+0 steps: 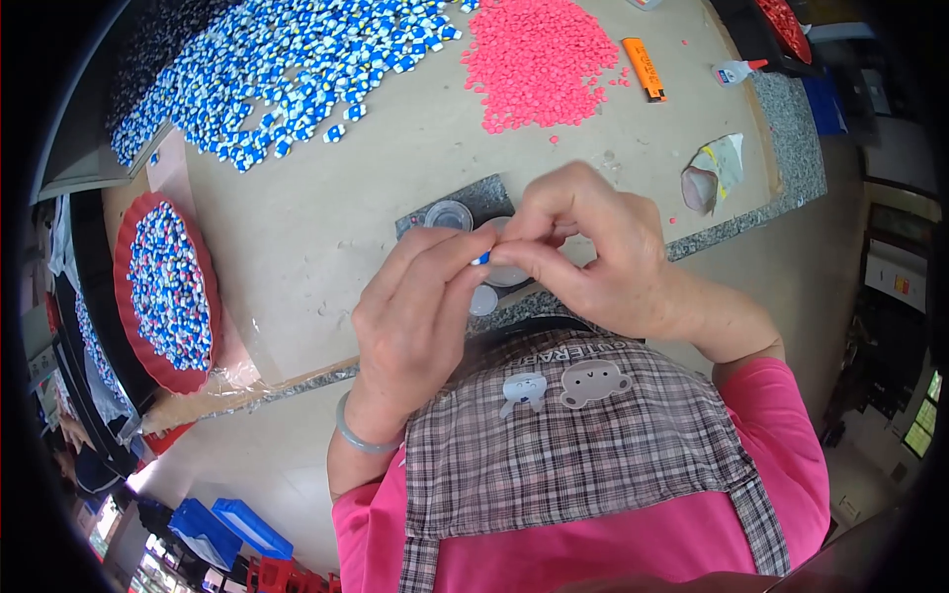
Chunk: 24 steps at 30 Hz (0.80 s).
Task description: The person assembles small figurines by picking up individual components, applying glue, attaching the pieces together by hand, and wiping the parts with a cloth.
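A small blue-and-white piece (481,258) is pinched between the thumb and fingers of my left hand (405,311). Right against it, my right hand (608,257) has its thumb and forefinger pressed together; whatever they hold is hidden. Beneath the hands lies a dark speckled stone slab (482,191). On it stands a round clear dish (449,214), and a second clear round container (510,274) is partly covered by my right hand. A small white round lid (483,300) sits just below the fingertips.
Far left spreads a heap of blue-and-white pieces (297,69), beside a pile of pink pieces (539,64). A red fluted tray (126,287) of finished-looking pieces is at left. To the right are an orange lighter (645,70), a glue bottle (736,72) and a crumpled wrapper (714,171).
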Each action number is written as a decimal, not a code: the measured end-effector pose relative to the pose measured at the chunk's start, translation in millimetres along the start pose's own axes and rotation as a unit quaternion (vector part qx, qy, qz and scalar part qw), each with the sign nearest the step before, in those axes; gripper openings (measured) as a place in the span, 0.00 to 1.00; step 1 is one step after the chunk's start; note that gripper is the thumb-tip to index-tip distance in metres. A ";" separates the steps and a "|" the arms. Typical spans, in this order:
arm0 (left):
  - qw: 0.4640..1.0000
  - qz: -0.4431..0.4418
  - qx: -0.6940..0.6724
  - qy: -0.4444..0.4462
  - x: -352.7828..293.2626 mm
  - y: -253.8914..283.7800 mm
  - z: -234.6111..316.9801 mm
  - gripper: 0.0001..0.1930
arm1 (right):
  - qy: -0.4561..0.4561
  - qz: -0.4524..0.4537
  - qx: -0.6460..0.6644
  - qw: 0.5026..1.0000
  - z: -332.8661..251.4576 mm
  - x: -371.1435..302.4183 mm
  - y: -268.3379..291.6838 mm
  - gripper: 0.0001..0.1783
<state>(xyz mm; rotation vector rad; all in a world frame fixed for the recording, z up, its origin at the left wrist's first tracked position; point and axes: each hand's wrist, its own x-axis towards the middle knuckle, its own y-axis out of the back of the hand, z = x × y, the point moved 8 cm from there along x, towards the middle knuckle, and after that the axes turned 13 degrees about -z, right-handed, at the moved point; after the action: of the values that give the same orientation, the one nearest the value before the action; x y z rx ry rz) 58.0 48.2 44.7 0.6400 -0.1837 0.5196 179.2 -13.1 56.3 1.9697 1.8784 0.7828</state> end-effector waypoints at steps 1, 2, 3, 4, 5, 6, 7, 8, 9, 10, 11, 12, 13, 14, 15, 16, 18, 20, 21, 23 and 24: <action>0.999 -0.013 -0.030 0.020 -1.2 0.1 -5.5 0.11 | 0.012 0.015 -0.030 0.999 -1.4 -2.0 2.5 0.12; 0.997 -0.026 -0.061 0.040 -2.5 0.0 -11.0 0.10 | 0.011 0.017 -0.032 0.999 1.9 -3.0 8.0 0.12; 0.997 -0.025 -0.060 0.041 -5.0 3.7 -10.3 0.10 | -0.006 -0.003 -0.050 0.999 9.2 -2.9 13.6 0.11; 0.967 0.021 -0.201 0.154 -12.9 8.2 -32.2 0.09 | -0.022 -0.023 -0.068 0.997 17.4 -3.3 19.6 0.10; 0.903 0.067 -0.335 0.261 -25.8 6.4 -53.4 0.08 | -0.114 -0.012 -0.051 0.992 36.7 -6.3 30.0 0.07; 0.903 0.069 -0.333 0.262 -27.9 11.1 -60.8 0.08 | -0.111 -0.013 -0.050 0.992 47.9 -6.4 36.1 0.07; 0.849 0.102 -0.470 0.218 -29.1 13.2 -72.6 0.09 | -0.122 0.017 -0.085 0.989 62.5 -8.9 46.3 0.06; 0.775 0.132 -0.594 0.169 -30.5 15.2 -82.9 0.10 | -0.133 0.047 -0.120 0.983 73.8 -11.8 54.0 0.05; 0.722 0.123 -0.667 0.136 -30.7 14.5 -88.7 0.11 | -0.133 0.047 -0.119 0.983 82.1 -13.4 53.6 0.05; 0.722 0.124 -0.666 0.136 -31.5 16.2 -94.4 0.11 | -0.116 0.034 -0.141 0.983 86.1 -13.9 50.3 0.05; 0.678 0.133 -0.710 0.138 -31.6 14.1 -99.0 0.10 | -0.100 0.021 -0.162 0.982 88.4 -13.6 46.7 0.06; 0.631 0.141 -0.750 0.140 -31.4 11.7 -103.4 0.10 | -0.100 0.021 -0.161 0.982 92.8 -13.4 45.2 0.06; 0.631 0.141 -0.750 0.140 -31.2 12.3 -106.9 0.10 | -0.094 0.013 -0.177 0.980 95.2 -12.3 42.1 0.05; 0.615 0.148 -0.762 0.136 -31.2 12.6 -110.3 0.10 | -0.089 0.004 -0.193 0.977 96.0 -11.8 39.0 0.05; 0.600 0.157 -0.774 0.131 -32.1 14.4 -113.8 0.09 | -0.087 0.004 -0.191 0.978 96.8 -10.5 36.5 0.05; 0.601 0.158 -0.773 0.131 -33.9 16.1 -118.5 0.09 | -0.098 0.003 -0.217 0.971 98.0 -9.3 34.2 0.05; 0.624 0.173 -0.749 0.140 -39.0 22.6 -130.5 0.11 | -0.109 0.001 -0.243 0.964 100.1 -8.3 33.5 0.04; 0.654 0.158 -0.724 0.153 -34.9 29.7 -134.5 0.13 | -0.020 -0.036 -0.272 0.962 91.7 -5.3 26.8 0.04; 0.682 0.142 -0.698 0.165 -31.9 33.1 -136.1 0.15 | -0.021 -0.036 -0.271 0.962 93.2 -5.1 28.6 0.04; 0.715 0.146 -0.656 0.193 -28.2 39.5 -144.6 0.16 | 0.044 -0.071 -0.243 0.966 86.3 -5.0 25.1 0.04; 0.746 0.150 -0.611 0.220 -27.7 43.5 -149.9 0.17 | 0.044 -0.072 -0.243 0.966 85.1 -5.2 24.6 0.04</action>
<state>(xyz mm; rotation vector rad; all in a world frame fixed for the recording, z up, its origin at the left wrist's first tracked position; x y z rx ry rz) 12.7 158.2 -60.0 -0.8297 -0.1400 0.7132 248.5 -8.1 1.0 1.5008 1.6488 1.1698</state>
